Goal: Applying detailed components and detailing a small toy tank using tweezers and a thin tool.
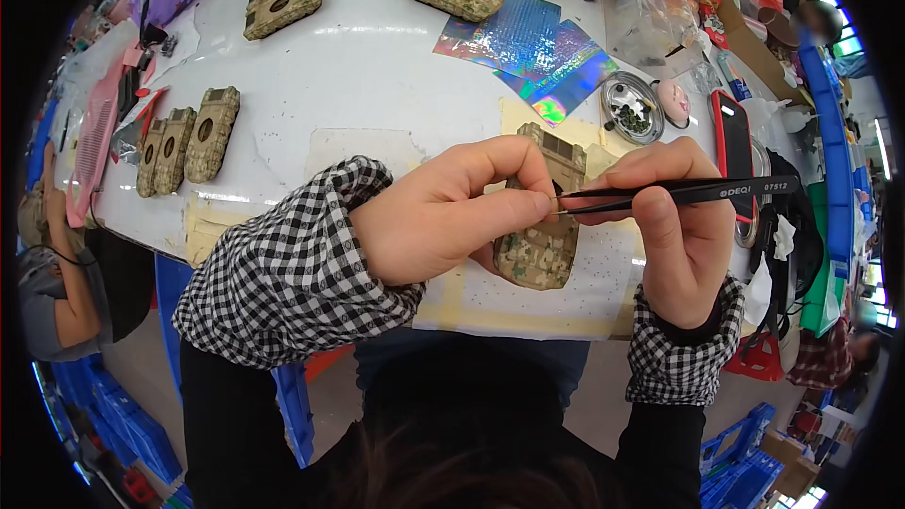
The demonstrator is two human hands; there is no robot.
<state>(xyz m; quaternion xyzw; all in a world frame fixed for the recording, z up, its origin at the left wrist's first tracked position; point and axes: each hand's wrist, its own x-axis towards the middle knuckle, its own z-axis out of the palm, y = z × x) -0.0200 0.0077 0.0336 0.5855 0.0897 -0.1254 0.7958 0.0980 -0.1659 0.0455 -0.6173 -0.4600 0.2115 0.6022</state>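
Now one camouflage case (540, 250), one tweezers (679, 192), two hands

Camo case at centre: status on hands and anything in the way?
Left hand grips the camo case over the table. Right hand pinches black tweezers, tip at the case's hole. Nothing in the way; metal dish sits apart.

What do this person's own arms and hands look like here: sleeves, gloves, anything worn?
Both hands are bare: no gloves, rings or watch show on the left hand or the right hand. Each wrist has a black-and-white checked cuff, the left cuff wide and bunched, the right cuff narrower. Below the cuffs, plain black sleeves cover the forearms.
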